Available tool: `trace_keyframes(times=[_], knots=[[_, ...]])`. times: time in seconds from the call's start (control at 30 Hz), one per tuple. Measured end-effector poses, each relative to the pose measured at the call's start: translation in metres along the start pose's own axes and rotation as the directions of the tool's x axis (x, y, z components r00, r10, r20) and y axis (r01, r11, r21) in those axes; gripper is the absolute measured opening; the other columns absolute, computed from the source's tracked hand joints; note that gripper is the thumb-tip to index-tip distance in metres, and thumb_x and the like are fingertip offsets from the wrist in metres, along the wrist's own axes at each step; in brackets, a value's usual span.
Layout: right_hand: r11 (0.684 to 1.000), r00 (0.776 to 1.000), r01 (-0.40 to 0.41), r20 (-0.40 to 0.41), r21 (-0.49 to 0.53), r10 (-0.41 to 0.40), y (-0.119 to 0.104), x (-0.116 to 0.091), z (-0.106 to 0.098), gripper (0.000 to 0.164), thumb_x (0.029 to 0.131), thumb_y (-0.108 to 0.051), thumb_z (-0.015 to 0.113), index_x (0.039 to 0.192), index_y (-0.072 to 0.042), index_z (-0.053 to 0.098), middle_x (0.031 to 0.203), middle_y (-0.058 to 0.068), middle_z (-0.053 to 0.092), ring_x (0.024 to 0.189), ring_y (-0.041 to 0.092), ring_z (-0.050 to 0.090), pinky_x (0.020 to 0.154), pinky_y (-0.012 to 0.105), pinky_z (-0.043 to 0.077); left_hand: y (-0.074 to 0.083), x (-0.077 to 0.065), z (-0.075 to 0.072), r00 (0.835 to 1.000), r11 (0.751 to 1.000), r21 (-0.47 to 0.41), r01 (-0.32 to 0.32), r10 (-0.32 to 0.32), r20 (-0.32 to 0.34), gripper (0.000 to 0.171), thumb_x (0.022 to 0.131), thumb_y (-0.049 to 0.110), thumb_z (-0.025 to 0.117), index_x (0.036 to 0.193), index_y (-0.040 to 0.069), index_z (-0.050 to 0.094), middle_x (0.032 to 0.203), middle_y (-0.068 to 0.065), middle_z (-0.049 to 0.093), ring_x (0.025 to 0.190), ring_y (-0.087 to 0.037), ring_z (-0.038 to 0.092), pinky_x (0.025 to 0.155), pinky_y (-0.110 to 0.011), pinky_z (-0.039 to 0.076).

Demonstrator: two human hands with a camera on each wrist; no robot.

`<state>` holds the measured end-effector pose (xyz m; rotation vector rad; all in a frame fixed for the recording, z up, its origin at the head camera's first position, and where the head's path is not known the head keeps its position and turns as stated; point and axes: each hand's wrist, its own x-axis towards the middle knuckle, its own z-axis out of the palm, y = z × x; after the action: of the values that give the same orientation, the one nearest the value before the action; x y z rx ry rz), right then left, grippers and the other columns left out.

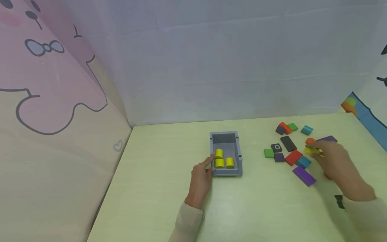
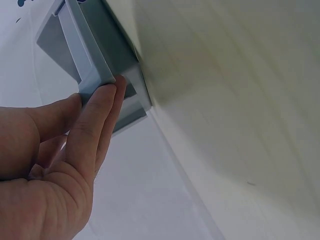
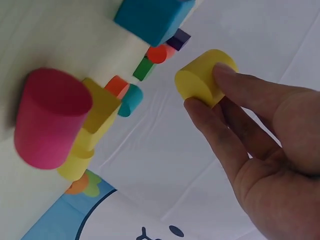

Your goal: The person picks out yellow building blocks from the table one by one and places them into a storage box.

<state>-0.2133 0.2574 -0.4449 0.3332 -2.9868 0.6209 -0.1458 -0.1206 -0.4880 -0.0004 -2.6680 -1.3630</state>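
- the box (image 1: 226, 172) stands on the pale surface (image 1: 157, 188) roughly at the person's 12 o'clock, probably so that either hand can get at it.
- the left grip (image 1: 202, 178), at the box's 8 o'clock, is clamped on its wall, thumb one side and fingers the other; i'd guess that stops it sliding.
- three yellow cylinders (image 1: 219, 163) stand in the box at its 5, 7 and 9 o'clock, gathered at the near end, leaving the floor towards 12 bare.
- the right grip (image 1: 335, 161), well out at the box's 3 o'clock, is clamped on another yellow cylinder (image 3: 200, 75). only thumb and fingertips pinch it, which looks enough for such a small piece, and it seems clear of the surface.
- around that hand's 9 to 11 o'clock lie loose pieces: a red block (image 1: 294, 157), a purple block (image 1: 304, 175), a black block (image 1: 288, 144) and more. they're spread at angles, some touching, in no order i can make out, but well apart from the box.
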Motion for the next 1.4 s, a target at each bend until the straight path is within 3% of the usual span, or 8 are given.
trace_keyframes(times=[0.33,0.9,1.07,1.4], knots=[[0.996,0.997,0.070,0.015,0.054,-0.071,-0.021,0.009,0.003,0.035,0.074,0.007,0.068,0.107,0.001,0.061,0.103,0.026,0.060,0.098,0.045,0.049,0.076,0.060,0.044,0.001,0.000,0.000,1.000,1.000,0.001,0.016,-0.016,-0.002,0.058,0.082,-0.003,0.062,0.129,0.029,0.048,0.126,-0.002,0.052,0.072,-0.006,0.057,0.063,-0.027,0.047],[0.980,0.986,0.169,-0.020,0.100,-0.168,-0.035,0.018,0.009,0.036,0.072,0.010,0.067,0.106,0.000,0.062,0.104,0.022,0.061,0.094,0.039,0.053,0.074,0.055,0.047,0.002,0.000,0.000,1.000,1.000,-0.018,0.022,-0.022,0.000,0.057,0.082,-0.004,0.061,0.130,0.025,0.049,0.127,-0.001,0.051,0.060,-0.007,0.052,0.053,-0.025,0.044],[0.979,0.985,0.173,-0.010,0.109,-0.173,-0.042,0.021,0.010,0.036,0.073,0.008,0.068,0.108,-0.001,0.061,0.107,0.023,0.060,0.099,0.040,0.051,0.076,0.056,0.046,0.001,0.000,-0.001,1.000,1.000,-0.017,0.008,-0.008,-0.001,0.057,0.082,-0.004,0.061,0.130,0.024,0.049,0.126,-0.002,0.051,0.062,-0.008,0.054,0.056,-0.025,0.045],[0.959,0.963,0.265,-0.076,0.098,-0.258,-0.051,0.028,0.013,0.034,0.069,0.009,0.070,0.100,-0.002,0.064,0.096,0.018,0.063,0.091,0.036,0.053,0.073,0.054,0.047,0.003,-0.001,-0.002,1.000,1.000,-0.023,0.017,-0.017,0.002,0.058,0.082,-0.004,0.061,0.130,0.026,0.049,0.127,-0.001,0.051,0.072,-0.008,0.057,0.060,-0.026,0.047]])
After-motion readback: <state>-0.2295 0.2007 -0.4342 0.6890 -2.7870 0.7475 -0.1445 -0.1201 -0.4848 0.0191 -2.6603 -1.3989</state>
